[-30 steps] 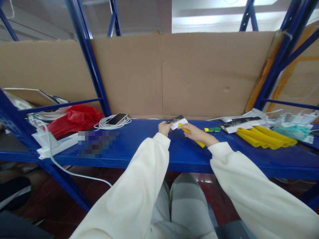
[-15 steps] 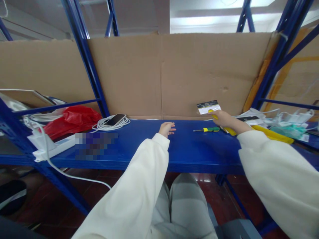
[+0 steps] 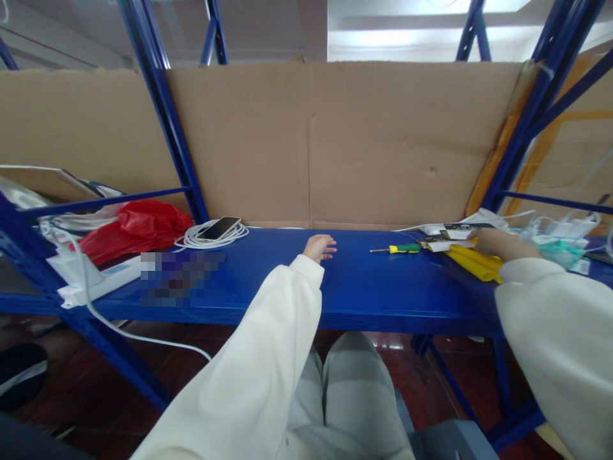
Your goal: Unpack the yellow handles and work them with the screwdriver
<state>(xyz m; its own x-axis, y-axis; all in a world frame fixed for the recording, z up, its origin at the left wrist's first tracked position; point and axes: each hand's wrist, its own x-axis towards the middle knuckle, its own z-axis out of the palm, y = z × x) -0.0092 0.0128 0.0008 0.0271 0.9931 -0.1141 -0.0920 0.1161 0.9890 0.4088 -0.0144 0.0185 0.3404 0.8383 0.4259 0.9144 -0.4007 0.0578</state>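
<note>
My left hand hangs over the middle of the blue shelf, fingers loosely spread and holding nothing. To the right, my right hand is low over a yellow rolled or folded item. Its fingertips are beside a flat white-and-black packet; they are blurred and partly hidden, so any grip is unclear. A green-and-yellow screwdriver lies left of the packet, its shaft pointing left.
A phone rests on a coiled white cable at the left, near a red plastic bag and a white power strip. Cardboard backs the blue shelf. A pale green bundle lies far right.
My right hand has moved right and down from the raised packet position. The packet it held up against the cardboard is now down on the shelf's right side. My left hand stays put.
</note>
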